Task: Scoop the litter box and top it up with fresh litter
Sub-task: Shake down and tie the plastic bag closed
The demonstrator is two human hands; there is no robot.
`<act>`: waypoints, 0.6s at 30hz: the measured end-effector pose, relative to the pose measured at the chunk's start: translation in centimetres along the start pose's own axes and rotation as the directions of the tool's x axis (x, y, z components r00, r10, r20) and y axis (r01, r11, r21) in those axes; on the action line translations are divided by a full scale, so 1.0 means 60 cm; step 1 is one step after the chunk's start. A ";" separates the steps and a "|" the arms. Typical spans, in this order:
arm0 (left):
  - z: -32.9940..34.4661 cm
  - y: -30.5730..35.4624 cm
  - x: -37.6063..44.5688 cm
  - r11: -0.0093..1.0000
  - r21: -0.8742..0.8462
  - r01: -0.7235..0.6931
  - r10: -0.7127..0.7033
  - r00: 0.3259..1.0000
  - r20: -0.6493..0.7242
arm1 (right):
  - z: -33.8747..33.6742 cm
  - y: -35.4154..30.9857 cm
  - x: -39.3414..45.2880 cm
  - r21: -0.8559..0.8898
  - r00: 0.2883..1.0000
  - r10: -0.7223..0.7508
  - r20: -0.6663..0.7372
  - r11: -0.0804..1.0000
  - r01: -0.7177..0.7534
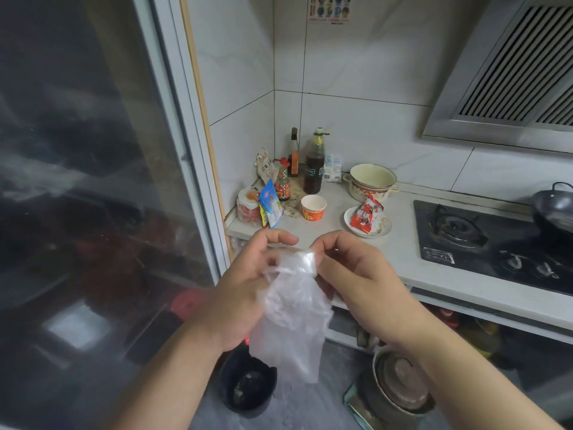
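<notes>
Over the grey kitchen floor, a thin see-through plastic bag [290,308] hung between two bare hands, in front of the white counter [400,249]. The left hand [245,293] had its fingers curled round the bag's crumpled top edge. The right hand [350,274] pinched the same top edge with its thumb and fingers, just beside the left hand. The rest of the bag drooped down loose below them. Under the bag, on the floor, stood a round black bin [248,383]. Near it on the right sat a grey metal pot with a lid [400,383]. On the counter were an orange and white paper cup [313,207], a cream pot with two handles [371,182], a white plate [381,226] with a red snack packet [365,214] on it, and some dark sauce bottles [313,169] in the corner. A black gas stove [490,243] lay to the right. No litter box could be seen.
</notes>
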State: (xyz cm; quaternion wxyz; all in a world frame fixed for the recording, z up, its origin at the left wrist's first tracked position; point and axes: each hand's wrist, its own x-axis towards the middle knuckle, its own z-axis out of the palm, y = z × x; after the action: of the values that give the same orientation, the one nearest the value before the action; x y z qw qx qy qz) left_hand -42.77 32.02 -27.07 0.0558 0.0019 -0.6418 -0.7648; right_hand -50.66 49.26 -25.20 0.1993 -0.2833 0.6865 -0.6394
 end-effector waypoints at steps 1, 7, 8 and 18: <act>-0.010 0.003 0.000 1.000 0.017 -0.014 0.014 1.000 0.023 | 0.007 -0.003 0.006 -0.042 1.000 -0.003 0.002 0.999 0.003; -0.069 0.006 0.011 0.970 0.194 -0.144 0.153 0.988 -0.032 | 0.062 -0.015 0.046 -0.378 1.000 0.010 -0.022 0.926 -0.017; -0.081 0.005 0.013 0.967 0.202 -0.152 0.161 0.986 -0.030 | 0.073 -0.016 0.052 -0.372 0.999 0.025 -0.031 0.928 -0.035; -0.182 -0.019 0.029 0.996 -0.033 -0.081 0.082 0.997 0.018 | 0.160 -0.002 0.116 0.019 0.964 0.225 -0.140 0.974 -0.225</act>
State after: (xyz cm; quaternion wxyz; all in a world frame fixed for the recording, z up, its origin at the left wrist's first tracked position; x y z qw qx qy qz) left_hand -43.79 21.33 -29.99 0.0805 -0.0326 -0.6294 -0.7722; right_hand -49.84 37.46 -25.48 0.2218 -0.1570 0.7256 -0.6322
